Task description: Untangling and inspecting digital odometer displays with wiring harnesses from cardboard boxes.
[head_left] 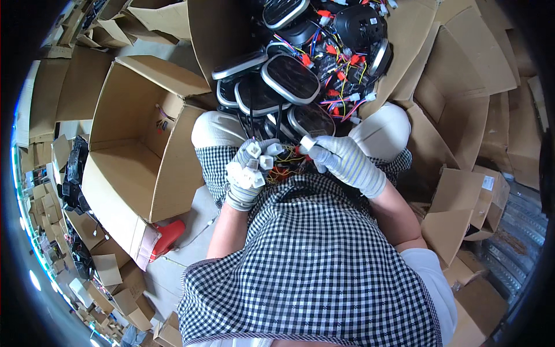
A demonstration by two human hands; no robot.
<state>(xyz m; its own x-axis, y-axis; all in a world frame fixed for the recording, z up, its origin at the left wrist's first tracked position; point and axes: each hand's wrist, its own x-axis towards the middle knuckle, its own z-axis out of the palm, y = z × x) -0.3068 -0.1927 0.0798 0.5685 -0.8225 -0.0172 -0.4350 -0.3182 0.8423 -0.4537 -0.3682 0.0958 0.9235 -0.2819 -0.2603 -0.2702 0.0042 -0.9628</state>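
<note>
Head view: person seated, gloved left hand (247, 173) bunched shut around a cluster of white plug connectors (254, 165), several sticking up out of the fist, wires trailing toward the lap. Right hand (341, 159), also in a striped knit glove, has its fingers (319, 151) pinched closed on a single white connector (307, 142), held just right of the cluster and slightly higher; its long axis runs roughly up-left to down-right, tip pointing toward the left hand. The two hands are near, not touching; the right hand is the nearer one to the single plug, the left to the bundle. Between them coloured wires (283, 169) run down over the checked garment; where they join is hidden, probably to a harness in the lap. Directly ahead, past the knees, a large cardboard box (404, 34) is packed with oval black display units with silver rims (290, 78), tangled with red, yellow and blue wiring (341, 69). To the left an open cardboard box (124, 168) stands nearly bare, only a small wire piece against its back wall. A red tool (167, 236) lies on the floor beside that box. More flattened cartons at right.
</note>
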